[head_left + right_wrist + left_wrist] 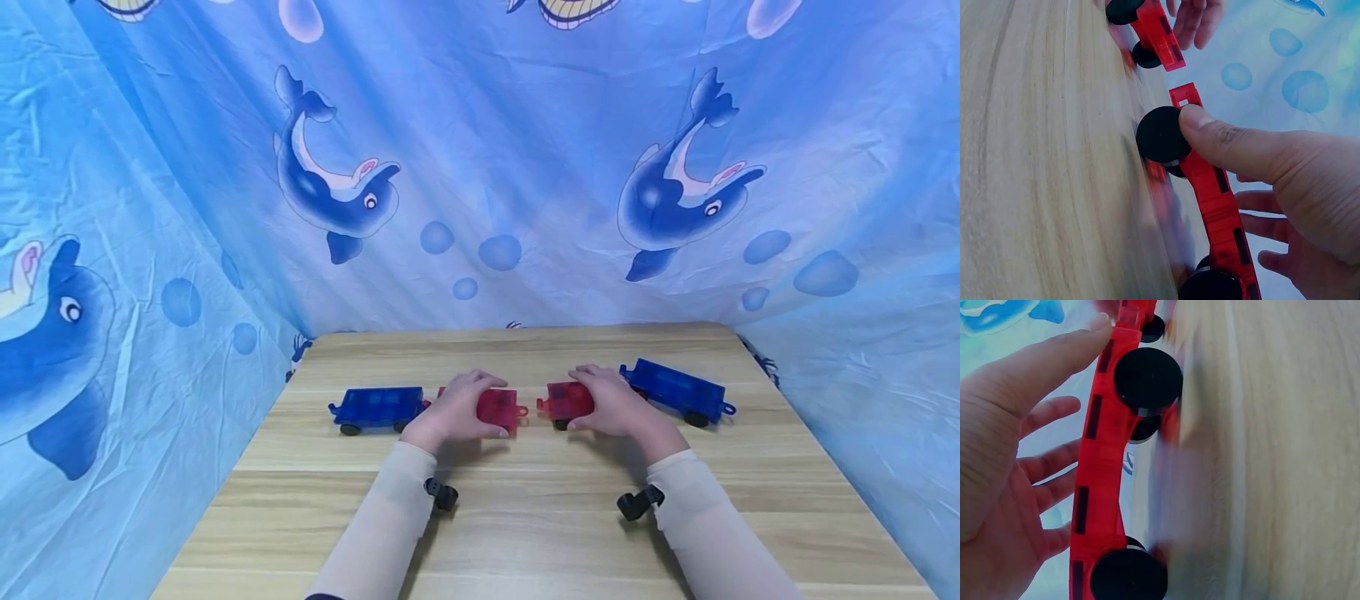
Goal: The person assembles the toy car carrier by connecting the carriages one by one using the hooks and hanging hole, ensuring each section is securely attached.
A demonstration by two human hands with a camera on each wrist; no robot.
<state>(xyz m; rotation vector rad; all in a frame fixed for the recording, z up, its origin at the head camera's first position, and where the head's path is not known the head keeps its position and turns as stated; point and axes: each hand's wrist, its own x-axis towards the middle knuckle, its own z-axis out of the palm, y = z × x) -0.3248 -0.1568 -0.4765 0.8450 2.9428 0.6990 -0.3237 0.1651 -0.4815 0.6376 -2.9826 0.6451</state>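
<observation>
Two translucent red toy train cars with black wheels stand end to end in the middle of the table. My left hand (456,408) holds the left red car (498,408) from above, thumb on the near side and fingers on the far side. My right hand (613,406) grips the right red car (564,401) likewise; in the right wrist view its thumb (1235,147) lies by a front wheel (1163,134). A small gap separates the facing loop (522,411) and hook (542,405). Dark rectangles line the left car's side (1099,462).
A blue toy train car (381,407) stands left of my left hand; whether it is coupled to the red car cannot be told. Another blue car (675,390) sits angled behind my right wrist. The wooden table (525,533) meets a blue dolphin-print cloth (495,167) at its back.
</observation>
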